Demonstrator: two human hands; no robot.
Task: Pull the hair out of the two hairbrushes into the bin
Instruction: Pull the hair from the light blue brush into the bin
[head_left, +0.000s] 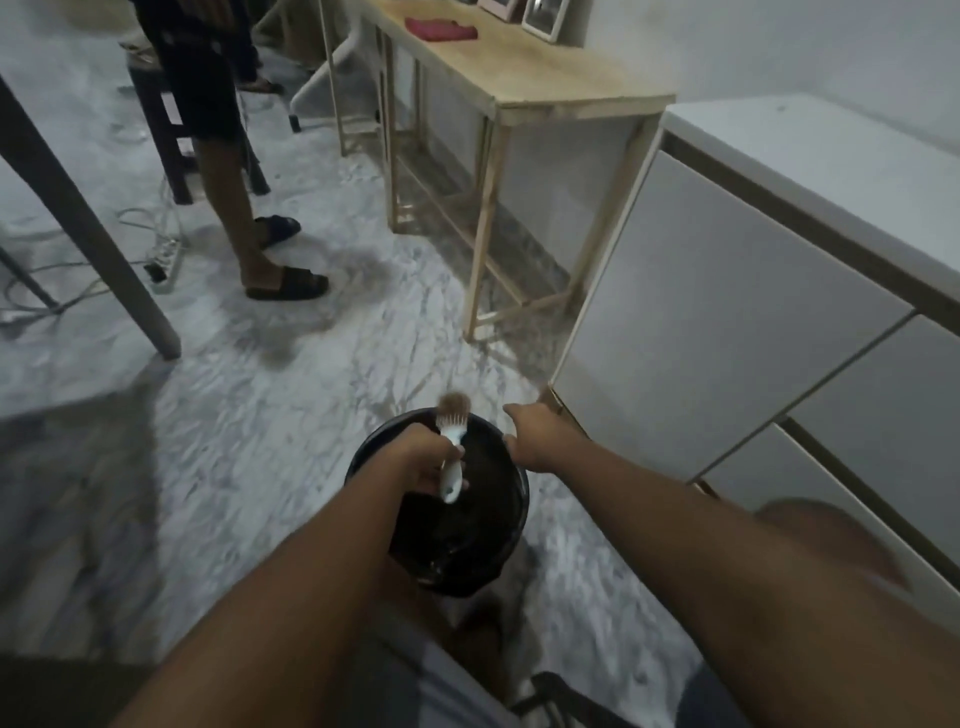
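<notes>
The bin (470, 545) interior is dark and its contents cannot be made out. Over its far rim, the left hand (428, 462) keeps a closed grip on a white hairbrush (451, 452), brown hair (455, 402) matted in its bristles. The right hand (532, 434) hangs loosely spread, holding nothing.

The bin (441, 499) stands on the floor (249, 426) at centre. Over it, the left hand (426, 460) holds the hairbrush (451, 452); the right hand (535, 434) is at its two o'clock rim. The cabinet (753, 312) lies at three o'clock, the wooden table (519, 78) at twelve.
</notes>
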